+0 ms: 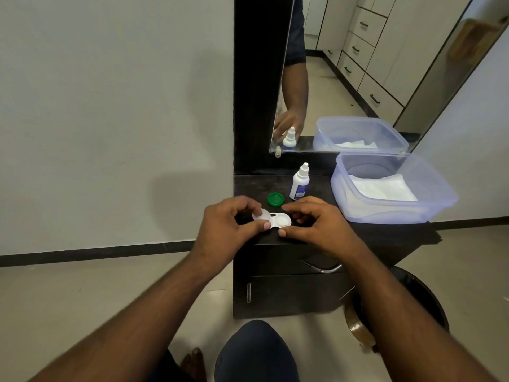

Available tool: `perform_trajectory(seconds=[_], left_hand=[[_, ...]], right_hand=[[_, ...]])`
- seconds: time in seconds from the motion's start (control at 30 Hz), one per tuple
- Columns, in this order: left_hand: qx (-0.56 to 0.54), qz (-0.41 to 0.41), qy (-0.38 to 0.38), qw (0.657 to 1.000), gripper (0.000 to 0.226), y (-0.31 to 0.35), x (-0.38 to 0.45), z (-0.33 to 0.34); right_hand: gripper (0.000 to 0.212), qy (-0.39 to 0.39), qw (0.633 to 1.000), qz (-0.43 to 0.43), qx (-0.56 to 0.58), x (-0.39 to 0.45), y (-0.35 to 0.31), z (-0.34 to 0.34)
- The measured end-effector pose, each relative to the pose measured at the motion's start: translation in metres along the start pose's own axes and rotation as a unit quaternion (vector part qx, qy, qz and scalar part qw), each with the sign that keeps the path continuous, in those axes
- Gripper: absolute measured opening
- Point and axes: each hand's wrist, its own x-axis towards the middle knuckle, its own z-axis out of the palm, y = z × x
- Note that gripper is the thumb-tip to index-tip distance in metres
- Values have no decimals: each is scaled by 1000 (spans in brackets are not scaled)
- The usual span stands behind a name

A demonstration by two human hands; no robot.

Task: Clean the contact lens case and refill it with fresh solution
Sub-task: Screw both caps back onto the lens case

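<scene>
Your left hand (224, 224) pinches the white cap (261, 215) on the case (278, 219); your right hand (316, 223) pinches its other end over the bench (385, 232)

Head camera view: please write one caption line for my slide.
Both hands, left and right, hold a white contact lens case over a dark cabinet; green cap off, solution bottle behind.

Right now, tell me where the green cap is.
In the head view, the green cap lies on the dark cabinet top, just left of the solution bottle and behind the lens case.
</scene>
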Motion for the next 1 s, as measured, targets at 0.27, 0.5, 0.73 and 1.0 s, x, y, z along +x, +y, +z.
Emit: perform_trajectory(seconds=[0.27, 0.5, 0.73, 1.0], left_hand=[[40, 23, 26, 999, 26, -9, -5, 10], [30, 38, 38, 998, 34, -7, -1, 18], [60, 65, 42, 995, 28, -9, -1, 20], [75, 51, 60, 994, 27, -13, -6, 25]], right_hand=[[40, -3, 1000, 19, -23, 4, -2, 4], [39, -5, 999, 21, -24, 6, 0, 5], [37, -8, 999, 23, -23, 6, -1, 4], [37, -11, 999, 24, -30, 5, -3, 2]])
